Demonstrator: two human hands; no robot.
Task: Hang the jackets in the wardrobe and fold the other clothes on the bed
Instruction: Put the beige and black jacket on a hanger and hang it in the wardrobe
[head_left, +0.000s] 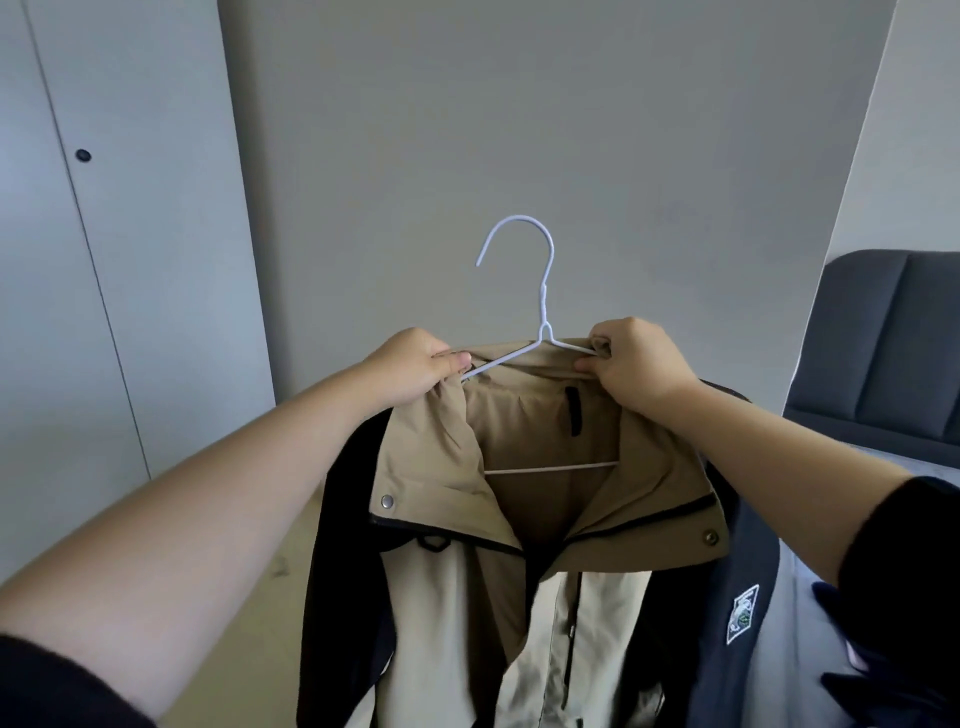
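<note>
**user1:** so where was the jacket (441, 467) at that point? on the bed (883, 457) or what

**user2:** nope, up in the air. Tan one with dark sleeves, on a white wire hanger (544, 291), hanging down between and below both hands. Left hand (415, 364) was curled round the collar and the hanger's left shoulder wire, right hand (634, 364) was pinching the collar and wire on the other side. Hook stuck up between them, not hooked on anything.

**user1:** and the wardrobe?

**user2:** wardrobe doors (130, 208) were off to the left, closed. Bed with a grey headboard (883, 338) was over on the right, and the jacket's sleeve hung in front of it.
</note>
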